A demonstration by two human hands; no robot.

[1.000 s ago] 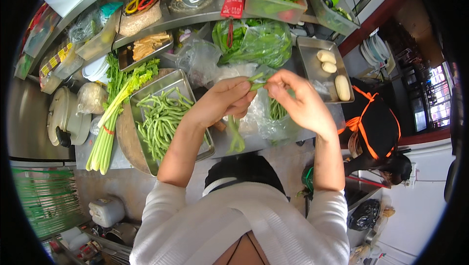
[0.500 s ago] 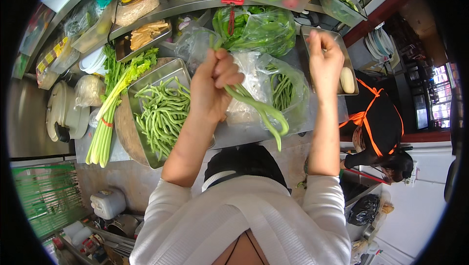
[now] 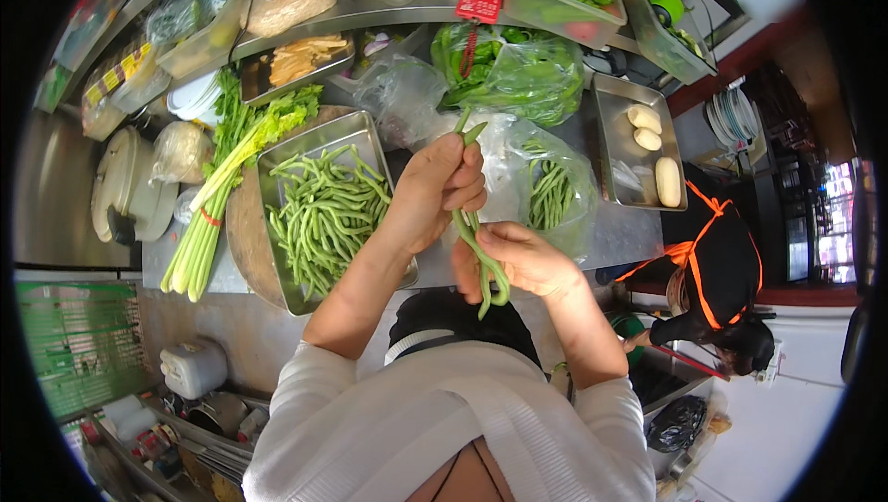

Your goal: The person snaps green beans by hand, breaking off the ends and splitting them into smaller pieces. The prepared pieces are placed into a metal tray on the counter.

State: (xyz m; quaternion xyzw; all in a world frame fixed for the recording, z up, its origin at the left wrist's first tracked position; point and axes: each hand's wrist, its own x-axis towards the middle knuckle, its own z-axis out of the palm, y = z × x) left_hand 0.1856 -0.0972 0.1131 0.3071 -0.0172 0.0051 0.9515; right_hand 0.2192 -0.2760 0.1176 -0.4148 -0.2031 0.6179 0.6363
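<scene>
A few long green beans (image 3: 496, 278) hang in front of me, and my left hand (image 3: 427, 189) is closed around their upper part. Their tips poke out above its fist. Lower down, my right hand (image 3: 532, 260) has its thumb and curved fingers around the same beans; some of its fingers are partly hidden behind them. To the left of my hands, a metal tray (image 3: 374, 143) holds a heap of green beans (image 3: 324, 210). Beyond the right hand, an open clear plastic bag (image 3: 581, 195) contains more beans.
Celery (image 3: 205, 224) lies left of the tray, which overlaps a round wooden board (image 3: 242, 241). Bagged leafy greens (image 3: 518, 76) sit at the back. A metal pan (image 3: 618, 106) at right holds pale peeled vegetables (image 3: 667, 182). A co-worker (image 3: 717, 266) bends over at far right.
My right hand has come down and left from above the pan to the beans' lower part. The left hand, still gripping the beans, has moved slightly right and down. The view has shifted slightly.
</scene>
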